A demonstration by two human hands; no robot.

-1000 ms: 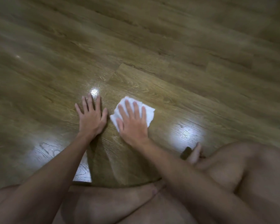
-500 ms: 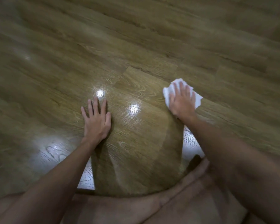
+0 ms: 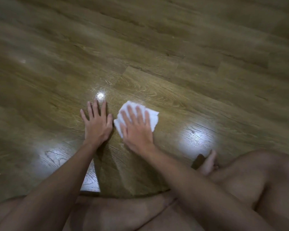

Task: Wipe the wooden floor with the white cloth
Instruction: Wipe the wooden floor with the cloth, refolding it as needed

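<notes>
A folded white cloth [image 3: 153, 118] lies flat on the wooden floor [image 3: 157, 55] just ahead of me. My right hand [image 3: 137, 129] presses down on it with straight, spread fingers, covering most of it. Only the cloth's far and right edges show. My left hand [image 3: 97, 122] rests flat on the bare floor right beside the cloth, fingers spread, holding nothing.
My bare legs [image 3: 240, 189] are folded on the floor along the bottom and right of the view, with a foot [image 3: 208, 162] near the right forearm. Bright light patches [image 3: 197, 137] shine on the glossy planks either side of my arms.
My right hand slid the cloth out to the right and far side, then back left, ending beside my left hand. The left hand stayed planted.
</notes>
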